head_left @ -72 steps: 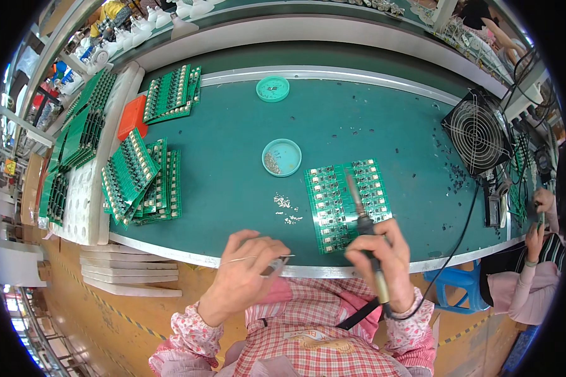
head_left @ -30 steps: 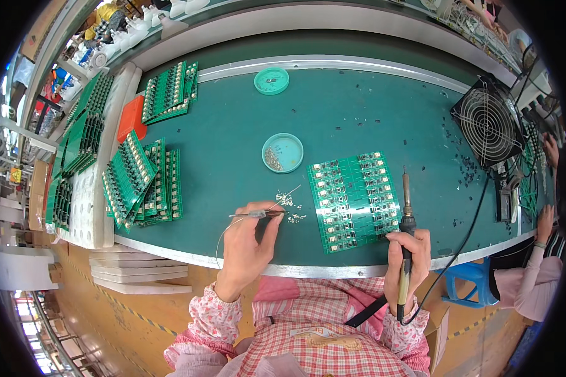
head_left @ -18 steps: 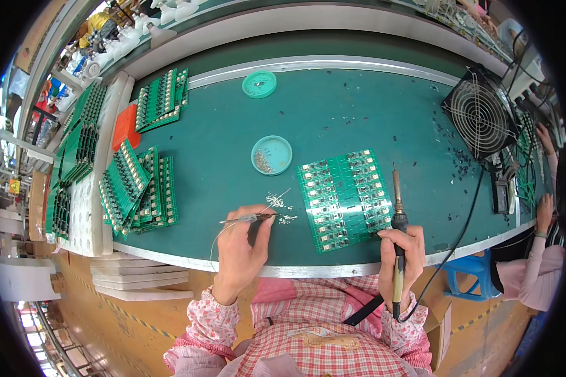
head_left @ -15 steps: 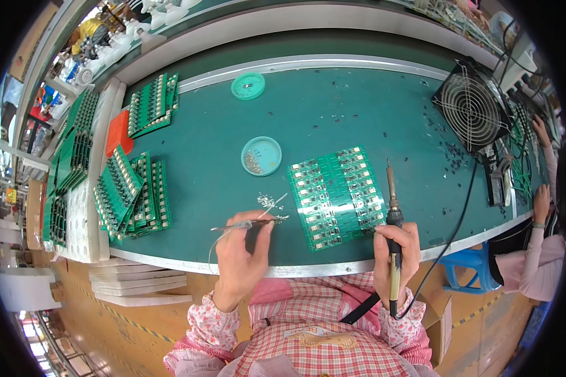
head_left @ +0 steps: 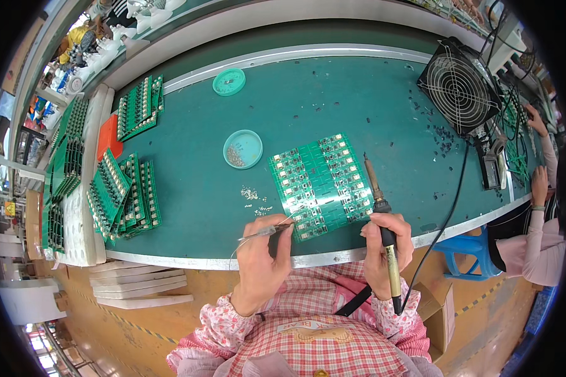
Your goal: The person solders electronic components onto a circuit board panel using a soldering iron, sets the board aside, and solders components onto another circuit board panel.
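At a green surface, the right hand is gripping a soldering iron by its handle, clear of the hot tip, while the left hand is pinching thin, bendable solder wire beside a stiff, light circuit panel.

Matt green table mat; glossy circuit panel; metal fan grille
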The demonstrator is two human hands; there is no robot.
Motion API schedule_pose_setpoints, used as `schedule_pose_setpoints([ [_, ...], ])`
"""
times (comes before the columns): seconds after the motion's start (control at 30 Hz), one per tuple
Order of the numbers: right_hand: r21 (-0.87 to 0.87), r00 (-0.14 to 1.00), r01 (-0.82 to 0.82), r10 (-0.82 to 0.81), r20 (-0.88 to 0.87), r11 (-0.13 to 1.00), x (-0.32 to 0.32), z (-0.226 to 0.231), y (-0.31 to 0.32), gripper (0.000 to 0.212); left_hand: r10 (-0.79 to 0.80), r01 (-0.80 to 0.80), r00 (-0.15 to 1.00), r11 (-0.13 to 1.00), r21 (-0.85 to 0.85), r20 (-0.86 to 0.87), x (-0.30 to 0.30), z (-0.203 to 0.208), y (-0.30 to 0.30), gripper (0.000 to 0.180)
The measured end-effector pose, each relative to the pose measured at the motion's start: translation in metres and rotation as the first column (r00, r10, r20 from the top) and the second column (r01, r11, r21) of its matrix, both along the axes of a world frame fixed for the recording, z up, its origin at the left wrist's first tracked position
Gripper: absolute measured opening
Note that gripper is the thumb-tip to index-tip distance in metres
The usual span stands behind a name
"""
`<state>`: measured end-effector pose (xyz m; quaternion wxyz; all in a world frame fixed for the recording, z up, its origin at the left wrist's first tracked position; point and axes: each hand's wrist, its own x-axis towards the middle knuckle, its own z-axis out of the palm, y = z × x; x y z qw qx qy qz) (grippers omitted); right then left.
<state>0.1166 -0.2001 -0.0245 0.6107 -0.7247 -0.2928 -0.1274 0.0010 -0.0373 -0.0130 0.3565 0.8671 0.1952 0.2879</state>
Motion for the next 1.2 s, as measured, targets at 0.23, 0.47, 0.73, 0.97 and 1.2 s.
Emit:
schedule_pose_setpoints([
  [0.23,-0.009,0.999,-0.014,0.014,0.03,1.0,0.002,0.0,-0.001,0.021,-0.01,0.01,1.0,0.998,0.067,-0.001,0.002,0.0,-0.002,0.023],
  [0.47,-0.014,1.0,-0.023,0.023,0.0,1.0,0.001,0.001,-0.003,0.02,-0.031,0.031,1.0,0.994,0.108,0.0,0.004,0.002,-0.002,0.017],
  [0.73,0.132,0.982,-0.121,0.138,-0.131,0.984,-0.009,0.003,-0.01,0.019,-0.021,0.018,1.0,0.995,0.095,0.022,0.004,0.0,-0.002,0.025],
  [0.97,0.243,0.927,-0.332,0.363,-0.093,0.911,-0.014,0.005,-0.02,0.02,-0.02,0.02,1.0,0.997,0.077,0.0,0.005,0.005,-0.002,0.019],
  [1.2,0.25,0.929,-0.333,0.361,-0.078,0.909,-0.015,0.005,-0.016,0.02,-0.016,0.016,1.0,0.997,0.077,0.005,0.004,0.005,-0.002,0.019],
])
